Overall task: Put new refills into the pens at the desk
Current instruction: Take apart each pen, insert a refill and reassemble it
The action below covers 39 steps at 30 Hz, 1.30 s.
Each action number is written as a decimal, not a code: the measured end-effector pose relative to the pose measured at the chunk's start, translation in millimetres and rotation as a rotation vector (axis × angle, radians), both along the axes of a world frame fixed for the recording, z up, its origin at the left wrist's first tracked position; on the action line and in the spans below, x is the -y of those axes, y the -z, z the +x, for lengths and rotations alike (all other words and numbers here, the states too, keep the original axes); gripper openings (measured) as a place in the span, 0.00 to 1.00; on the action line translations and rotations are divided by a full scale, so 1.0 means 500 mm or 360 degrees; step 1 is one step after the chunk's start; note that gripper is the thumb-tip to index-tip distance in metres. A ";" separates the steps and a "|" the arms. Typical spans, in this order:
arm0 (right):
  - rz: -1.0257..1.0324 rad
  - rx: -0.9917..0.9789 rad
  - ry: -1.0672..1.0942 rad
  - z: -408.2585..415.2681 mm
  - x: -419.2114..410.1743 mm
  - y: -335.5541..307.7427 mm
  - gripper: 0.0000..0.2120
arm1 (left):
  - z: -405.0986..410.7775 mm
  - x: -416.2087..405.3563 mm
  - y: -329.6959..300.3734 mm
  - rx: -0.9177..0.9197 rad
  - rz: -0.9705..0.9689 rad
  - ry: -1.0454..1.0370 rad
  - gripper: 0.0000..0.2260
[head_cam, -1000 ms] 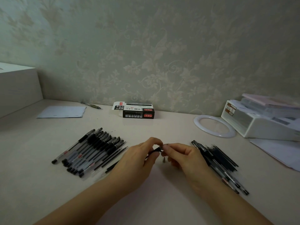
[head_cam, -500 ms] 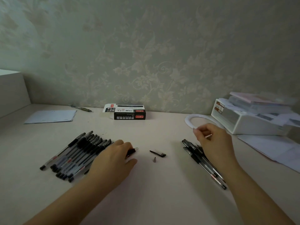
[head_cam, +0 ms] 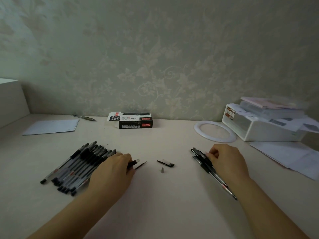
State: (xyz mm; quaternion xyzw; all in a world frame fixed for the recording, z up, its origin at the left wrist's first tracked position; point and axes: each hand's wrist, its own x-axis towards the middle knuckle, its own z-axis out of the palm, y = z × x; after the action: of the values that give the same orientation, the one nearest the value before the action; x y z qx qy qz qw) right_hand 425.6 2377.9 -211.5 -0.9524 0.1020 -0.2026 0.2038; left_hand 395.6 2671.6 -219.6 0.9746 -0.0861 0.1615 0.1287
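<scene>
My left hand [head_cam: 114,169] rests on the desk and grips an open pen barrel [head_cam: 135,162] whose black grip and clear end stick out past the fingers. A thin refill [head_cam: 141,165] lies just beside that end. In the middle of the desk lie a black pen cap [head_cam: 166,163] and a small metal tip [head_cam: 162,170]. My right hand [head_cam: 226,163] is down on the right pile of pens [head_cam: 205,167], fingertips pinched at its upper end; what they hold is hidden. A larger pile of black pens [head_cam: 79,166] lies to the left of my left hand.
A black refill box [head_cam: 135,120] stands open at the back by the wall. A white ring [head_cam: 214,132] and a white storage box [head_cam: 262,125] with papers sit back right. Loose sheets [head_cam: 290,156] lie at the right, a paper [head_cam: 51,126] and a pen [head_cam: 83,117] back left.
My hands have parted from the middle, leaving the cap and tip on the desk. The left hand went left with the barrel; the right hand swung right and dropped onto the right pile.
</scene>
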 end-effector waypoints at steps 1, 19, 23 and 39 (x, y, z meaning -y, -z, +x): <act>-0.0013 0.0013 -0.0002 -0.001 -0.001 -0.001 0.07 | 0.000 0.001 0.001 0.0002 0.0008 0.0003 0.06; 0.1810 -0.0076 -0.0712 -0.049 -0.183 0.002 0.10 | -0.009 0.045 0.011 0.0172 -0.0573 0.0566 0.07; 0.2109 0.0160 -0.0459 -0.034 -0.153 -0.008 0.12 | -0.002 0.041 0.017 0.0056 -0.0603 0.0582 0.07; 0.1871 -0.0025 -0.0765 -0.042 -0.168 -0.002 0.11 | -0.009 0.047 0.010 0.0023 -0.0651 0.0653 0.06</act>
State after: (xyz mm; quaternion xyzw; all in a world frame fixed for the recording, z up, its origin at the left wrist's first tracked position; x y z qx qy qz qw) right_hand 404.8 2462.0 -210.6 -0.6791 -0.0190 -0.0544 0.7318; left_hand 391.2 2648.2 -224.4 0.8894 -0.2480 0.1531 0.3521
